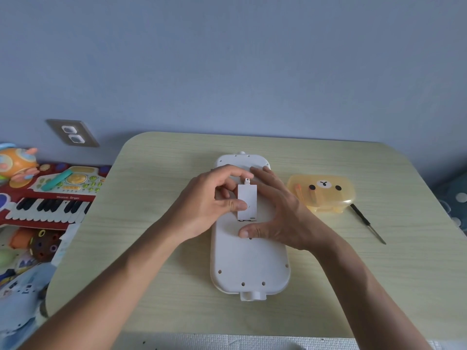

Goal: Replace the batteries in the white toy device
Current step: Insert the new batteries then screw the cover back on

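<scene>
The white toy device [249, 263] lies face down, lengthwise, in the middle of the table [151, 248]. Over its upper half sits the white rectangular battery cover [247, 202], tilted up slightly from the back. My left hand [214, 200] pinches the cover between thumb and fingers. My right hand [275, 213] rests on the device beside the cover, its fingers spread and its thumb pressed just below the cover's lower edge. The batteries are hidden.
A yellow translucent bear-face box [322, 193] sits to the right of the device. Beside it lies a small black-handled screwdriver [367, 223]. Left of the table, colourful toys are piled, including a red toy piano [48, 203]. A wall socket [72, 133] is behind.
</scene>
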